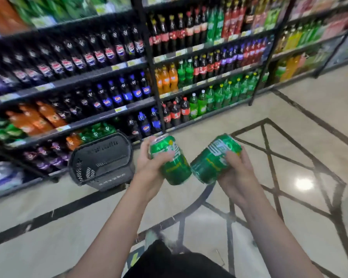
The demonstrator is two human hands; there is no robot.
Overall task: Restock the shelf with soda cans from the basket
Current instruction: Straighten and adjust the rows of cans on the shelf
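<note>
The left hand (149, 163) has its fingers curled round one green soda can (170, 160), and the right hand (237, 175) has its fingers wrapped round a second green can (214, 158); the two cans tilt toward each other and meet at their lower ends, held in the air just right of the dark basket (100, 159). The basket stands on the pale tiled floor (289, 109) at the foot of the shelf (88, 77), which rises behind it crowded with soda bottles.
</note>
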